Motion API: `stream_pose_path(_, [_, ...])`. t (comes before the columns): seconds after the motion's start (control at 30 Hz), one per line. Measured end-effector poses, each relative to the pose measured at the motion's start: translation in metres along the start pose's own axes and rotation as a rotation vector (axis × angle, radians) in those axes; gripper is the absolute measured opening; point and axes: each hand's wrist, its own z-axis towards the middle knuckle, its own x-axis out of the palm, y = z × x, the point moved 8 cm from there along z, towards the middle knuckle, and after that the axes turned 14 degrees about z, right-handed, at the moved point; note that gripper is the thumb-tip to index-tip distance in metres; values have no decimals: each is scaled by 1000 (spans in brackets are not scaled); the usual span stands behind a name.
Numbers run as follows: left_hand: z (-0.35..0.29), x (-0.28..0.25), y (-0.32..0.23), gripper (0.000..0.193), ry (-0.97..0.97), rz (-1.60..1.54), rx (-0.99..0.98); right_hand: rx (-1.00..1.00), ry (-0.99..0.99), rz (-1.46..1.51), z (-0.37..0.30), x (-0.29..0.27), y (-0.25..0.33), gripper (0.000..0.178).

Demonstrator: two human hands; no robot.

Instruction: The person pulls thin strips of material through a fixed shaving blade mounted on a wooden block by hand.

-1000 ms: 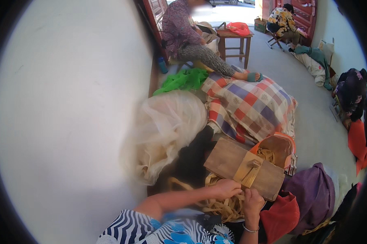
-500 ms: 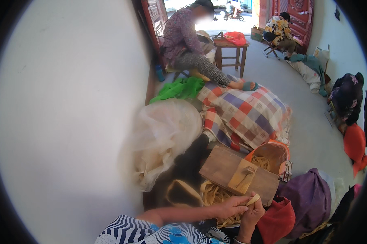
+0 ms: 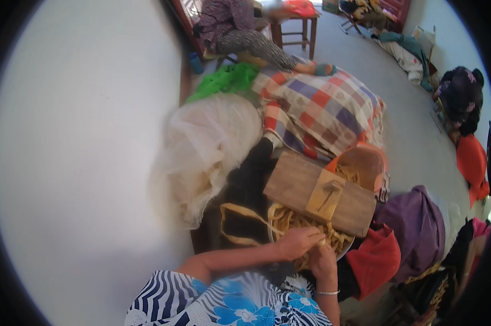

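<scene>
Close together over a basin (image 3: 347,248), my two hands meet at a tan strip. My left hand (image 3: 298,242) has its fingers pinched on the strip's small pale end (image 3: 321,242). From the right, my right hand (image 3: 323,259) closes on the same bit, its fingers partly hidden. A long flat tan strip (image 3: 240,239) hangs in a loop left of the basin. Under my hands, the basin holds many loose tan strips (image 3: 289,221). A brown wooden board (image 3: 289,182) lies across the basin's far side, with a lighter wooden block (image 3: 317,204) and a small tool (image 3: 329,191) on it.
Beyond the board stand an orange bucket (image 3: 373,163) with strips and a checked cloth bundle (image 3: 332,103). A white mesh bag (image 3: 207,146) lies by the left wall. Red cloth (image 3: 377,255) and purple cloth (image 3: 416,233) are at right. Other people sit farther off, one (image 3: 229,27) near a stool (image 3: 299,32).
The view has tipped down, so the room sits higher in the picture. My hands have drawn closer together and slightly left relative to the board. The loop at left now hangs thinner and wider.
</scene>
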Motion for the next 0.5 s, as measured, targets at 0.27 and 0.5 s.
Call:
stream_pose_path(0.27, [19,-41,-8,29,56,17,-252,-211,-318,-14,16,15,49,16])
stream_pose_path(0.5, [20,-15,33,18,-65,-419,-413,-489,-441,-299,7,18,79,13])
